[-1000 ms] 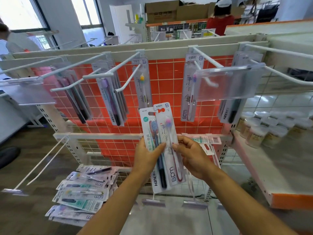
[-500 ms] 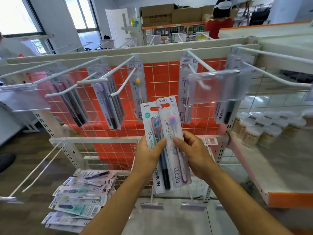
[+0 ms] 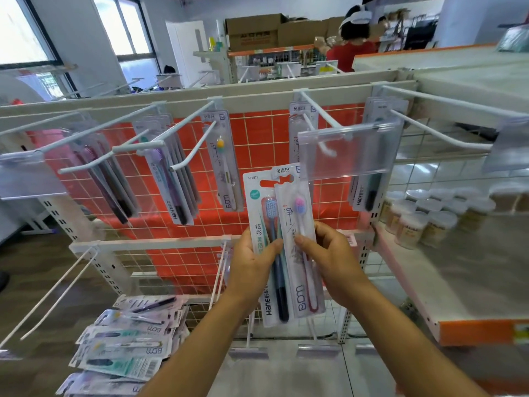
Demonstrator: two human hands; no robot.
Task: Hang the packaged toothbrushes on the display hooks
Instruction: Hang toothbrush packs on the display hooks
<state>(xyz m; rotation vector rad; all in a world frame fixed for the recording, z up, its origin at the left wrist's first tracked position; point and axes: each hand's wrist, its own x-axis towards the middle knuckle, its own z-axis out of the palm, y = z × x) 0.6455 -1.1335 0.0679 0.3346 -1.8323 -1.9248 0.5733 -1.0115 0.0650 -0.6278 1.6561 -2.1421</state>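
We hold two packs [image 3: 282,239] before the rack [image 3: 257,90], below its hooks [image 3: 320,116]. More packs [image 3: 128,339] lie lower left; jars [image 3: 423,216] stand right.

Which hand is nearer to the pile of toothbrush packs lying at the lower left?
Left. The left hand is above and to the right of the pile of packs. The right hand is farther right, beyond the two held packs.
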